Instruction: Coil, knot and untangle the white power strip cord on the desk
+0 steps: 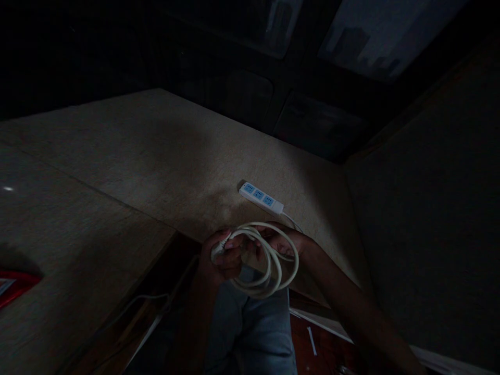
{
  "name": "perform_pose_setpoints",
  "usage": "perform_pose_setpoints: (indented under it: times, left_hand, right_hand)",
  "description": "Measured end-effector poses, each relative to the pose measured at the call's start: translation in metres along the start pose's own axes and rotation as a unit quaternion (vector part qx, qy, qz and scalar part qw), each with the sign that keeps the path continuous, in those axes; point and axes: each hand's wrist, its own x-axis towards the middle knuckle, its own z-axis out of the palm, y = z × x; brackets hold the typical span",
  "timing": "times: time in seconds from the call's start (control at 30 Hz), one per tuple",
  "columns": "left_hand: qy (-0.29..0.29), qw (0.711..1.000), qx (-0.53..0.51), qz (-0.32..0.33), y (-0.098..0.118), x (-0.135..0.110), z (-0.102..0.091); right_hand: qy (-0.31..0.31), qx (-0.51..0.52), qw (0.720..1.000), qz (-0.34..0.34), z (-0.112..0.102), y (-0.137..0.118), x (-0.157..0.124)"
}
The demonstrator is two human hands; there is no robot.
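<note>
A white power strip (261, 197) with blue sockets lies on a beige table (148, 156). Its white cable (273, 263) runs toward me and is gathered into several loops held over my lap. My left hand (222, 258) is closed on the loops near the plug end, which sticks out at its thumb. My right hand (287, 242) is closed on the far side of the same coil, fingers curled through it. The scene is dim.
A red object (15, 285) shows at the left edge of the table. A thin cable (136, 304) hangs below the table's edge over a dark wooden floor. Dark cabinets or windows stand behind the table, and a wall panel rises at the right.
</note>
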Motion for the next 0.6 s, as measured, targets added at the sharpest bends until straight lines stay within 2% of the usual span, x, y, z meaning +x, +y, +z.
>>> perform_pose_setpoints:
  times: [0.2, 0.43, 0.6]
  left_hand:
    - [-0.041, 0.997, 0.050, -0.032, -0.010, 0.000, -0.004]
    - [-0.047, 0.991, 0.111, -0.054, -0.019, -0.002, -0.009]
    - [-0.046, 0.991, 0.112, -0.051, -0.017, -0.003, -0.008]
  right_hand:
    - [-0.022, 0.028, 0.999, -0.016, 0.010, -0.010, -0.004]
    - [-0.098, -0.011, 0.995, 0.025, 0.010, -0.018, -0.013]
    - [-0.048, -0.034, 0.998, 0.001, 0.016, -0.016, -0.013]
